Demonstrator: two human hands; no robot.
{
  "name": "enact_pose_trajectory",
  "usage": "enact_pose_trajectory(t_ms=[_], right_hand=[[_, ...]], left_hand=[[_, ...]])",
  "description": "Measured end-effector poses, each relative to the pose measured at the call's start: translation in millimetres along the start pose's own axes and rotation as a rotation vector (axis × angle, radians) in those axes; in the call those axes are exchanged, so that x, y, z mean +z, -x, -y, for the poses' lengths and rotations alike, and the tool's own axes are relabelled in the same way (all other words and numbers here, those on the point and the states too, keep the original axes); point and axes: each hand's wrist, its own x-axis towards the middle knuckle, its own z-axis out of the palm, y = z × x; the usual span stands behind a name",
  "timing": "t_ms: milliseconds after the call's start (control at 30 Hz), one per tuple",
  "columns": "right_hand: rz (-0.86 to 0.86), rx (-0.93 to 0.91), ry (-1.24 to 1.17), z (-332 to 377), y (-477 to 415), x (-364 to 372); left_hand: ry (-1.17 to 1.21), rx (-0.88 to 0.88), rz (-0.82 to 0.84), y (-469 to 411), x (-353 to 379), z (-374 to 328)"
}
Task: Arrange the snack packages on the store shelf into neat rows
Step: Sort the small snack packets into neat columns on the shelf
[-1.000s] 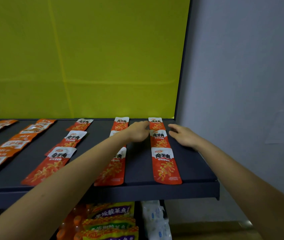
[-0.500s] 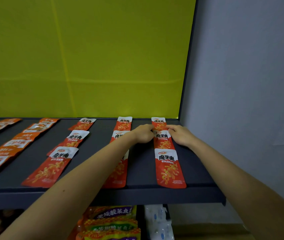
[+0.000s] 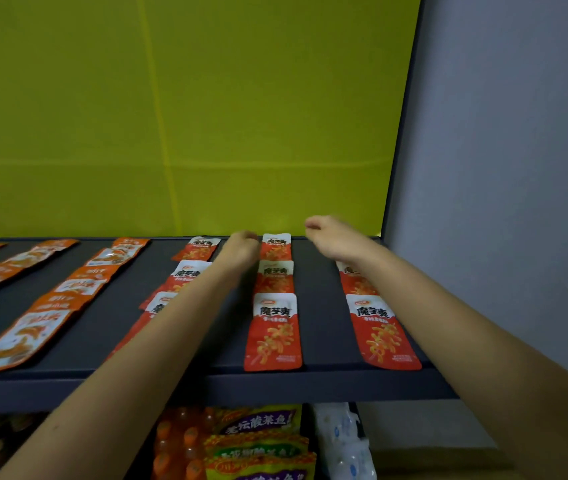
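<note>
Below the shelf (image 3: 68,389) you see yellow bags (image 3: 258,445), orange bottles (image 3: 175,441) and white packs (image 3: 343,441). On the shelf, red packets (image 3: 274,277) lie flat in rows that run from the front edge to the back edge. The right row (image 3: 383,332), near the right edge, shows a front packet and a second one half under your right forearm (image 3: 466,341); anything farther back is hidden. The middle row (image 3: 273,332) holds three packets end to end, fairly straight. The left row (image 3: 185,275) slants and lies partly under your left forearm (image 3: 158,341). Orange packets (image 3: 68,292) fill slanting rows toward the left edge. Your left hand (image 3: 241,249) is near the back edge, between the left and middle rows, just beside the back packet (image 3: 275,245) of the middle row. Its fingers are curled, and blur hides whether they pinch anything. Your right hand (image 3: 333,239) hangs above the back of the right row, fingers curled inward; you cannot tell whether they hold a packet.
</note>
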Motion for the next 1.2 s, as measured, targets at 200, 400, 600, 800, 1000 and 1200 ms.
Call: enact_pose_trajectory(t_ms=[200, 400, 600, 800, 1000, 1200], right_hand=[[0.059, 0.142, 0.080, 10, -6, 56], [-0.062, 0.121, 0.023, 2, 3, 78], [-0.058, 0.138, 0.061, 2, 4, 81], [-0.054, 0.119, 0.043, 7, 3, 76], [-0.078, 0.040, -0.079, 44, 9, 62], [0.187, 0.148, -0.219, 94, 14, 97]], left_hand=[[-0.108, -0.004, 0.042, 1, 3, 20], [-0.191, 0.065, 0.110, 1, 6, 27], [-0.244, 0.085, 0.088, -1, 7, 31], [-0.172, 0.057, 0.097, 1, 1, 21], [0.080, 0.109, 0.023, 14, -61, -1], [0.204, -0.015, -0.086, 35, -129, 37]])
